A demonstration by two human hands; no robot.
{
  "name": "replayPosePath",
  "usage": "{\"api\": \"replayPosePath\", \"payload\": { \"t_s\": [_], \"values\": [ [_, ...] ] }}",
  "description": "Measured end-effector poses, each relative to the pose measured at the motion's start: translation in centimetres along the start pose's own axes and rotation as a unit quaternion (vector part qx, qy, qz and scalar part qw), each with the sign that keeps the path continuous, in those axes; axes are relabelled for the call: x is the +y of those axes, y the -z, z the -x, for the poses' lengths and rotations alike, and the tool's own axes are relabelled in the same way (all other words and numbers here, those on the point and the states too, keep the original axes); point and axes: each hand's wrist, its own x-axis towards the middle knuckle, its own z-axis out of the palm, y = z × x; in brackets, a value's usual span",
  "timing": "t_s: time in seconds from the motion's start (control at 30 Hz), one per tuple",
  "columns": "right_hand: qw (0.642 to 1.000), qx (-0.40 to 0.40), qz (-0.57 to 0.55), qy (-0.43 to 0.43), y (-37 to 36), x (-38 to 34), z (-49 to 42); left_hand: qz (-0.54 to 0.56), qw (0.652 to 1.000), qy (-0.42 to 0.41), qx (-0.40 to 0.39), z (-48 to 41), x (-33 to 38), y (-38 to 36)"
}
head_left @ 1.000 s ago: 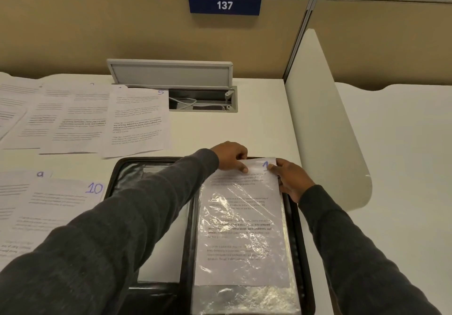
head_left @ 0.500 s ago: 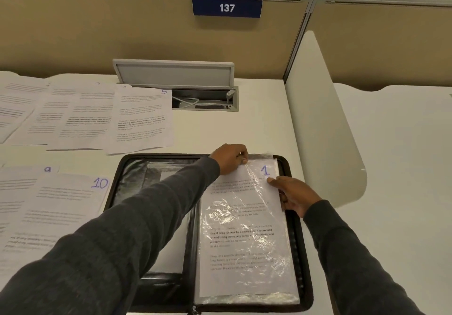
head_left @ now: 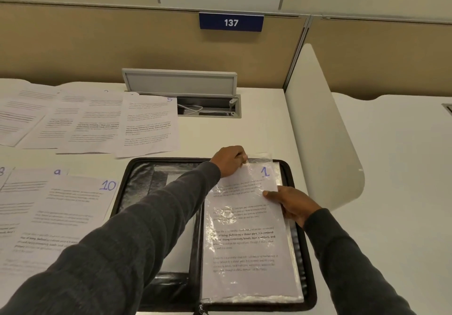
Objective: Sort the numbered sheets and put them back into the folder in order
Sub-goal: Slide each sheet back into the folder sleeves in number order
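Sheet 1 (head_left: 244,241) now sits deeper in its plastic sleeve (head_left: 263,158) than a second ago, when its top poked out, and the right hand (head_left: 291,204) has slid from the sheet's top corner down to its right edge

At far left, printed sheets overlap in two rows on the white tabletop (head_left: 256,131). The far row ends with sheet 5 (head_left: 149,124), numbered in its top right corner. In the near row, sheet 9 (head_left: 36,180) is partly covered by sheet 10 (head_left: 68,207), both numbered by hand in blue ink. Just right of them a black zip folder (head_left: 137,187) lies open and flat, a shiny pocket in its left half, crossed by a grey-sleeved arm.

Behind the folder, a cable box (head_left: 208,107) set into the tabletop stands with its lid raised and a white cable inside. Above it, a blue sign (head_left: 231,22) on the beige partition reads 137.

The left hand (head_left: 228,160) is at the top of the folder's right half, its fingers (head_left: 241,157) curled and pinching the sleeve's top edge. Sheet 1 lies in the sleeve on that half, text up, the number at its top right.

The right hand grips the sleeve's right edge, thumb on top, fingers tucked beneath. Just right of the folder a white curved divider (head_left: 318,131) stands upright
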Motion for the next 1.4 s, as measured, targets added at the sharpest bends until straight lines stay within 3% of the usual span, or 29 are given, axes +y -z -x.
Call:
{"api": "replayPosePath", "payload": {
  "t_s": [0.17, 0.27, 0.37, 0.43, 0.5, 0.6, 0.7, 0.8, 0.9, 0.97, 1.07, 1.27, 1.4],
  "values": [
    [1.0, -0.007, 0.026, 0.007, -0.8, -0.5, 0.8, 0.061, 0.998, 0.015, 0.011, 0.9, 0.1, 0.4],
    [0.999, -0.007, 0.035, 0.008, -1.1, -0.7, 1.3, 0.025, 0.999, 0.01, 0.033, 1.2, 0.1, 0.4],
    [1.0, 0.002, 0.015, 0.016, -1.4, -1.0, 1.6, -0.119, 0.982, -0.03, 0.145, 1.8, 0.1, 0.3],
    [1.0, -0.002, -0.017, 0.025, -1.8, -1.5, 1.9, -0.117, 0.97, -0.031, 0.211, 3.1, 0.8, 1.0],
    [0.998, -0.018, -0.05, 0.042, -2.7, -2.4, 2.4, -0.071, 0.979, 0.014, 0.193, 4.8, 1.9, 2.3],
    [0.992, -0.046, -0.076, 0.089, -5.6, -4.4, 3.6, 0.044, 0.99, 0.09, 0.096, 8.2, 3.4, 5.0],
    [0.985, -0.111, -0.061, 0.117, -9.7, -6.1, 4.9, 0.168, 0.975, 0.141, 0.039, 12.1, 3.0, 8.0],
    [0.975, -0.185, -0.012, 0.123, -14.2, -6.4, 5.0, 0.166, 0.969, 0.173, 0.062, 15.0, 0.2, 10.6],
    [0.966, -0.173, 0.096, 0.166, -18.3, -6.0, 4.7, 0.077, 0.964, 0.212, 0.137, 16.5, -4.3, 12.6],
    [0.938, -0.112, 0.228, 0.237, -20.2, -4.8, 3.8, 0.056, 0.953, 0.254, 0.156, 17.1, -7.8, 13.4],
    [0.843, -0.034, 0.437, 0.312, -22.0, -1.6, 1.7, 0.036, 0.939, 0.299, 0.167, 17.5, -11.7, 13.5],
    [0.728, -0.017, 0.646, 0.228, -24.2, 3.4, -2.2, -0.023, 0.924, 0.351, 0.152, 16.9, -16.6, 11.9],
    [0.705, -0.002, 0.683, 0.193, -25.6, 3.9, -3.0, -0.013, 0.925, 0.341, 0.165, 16.5, -18.7, 11.1]
  ]
}}
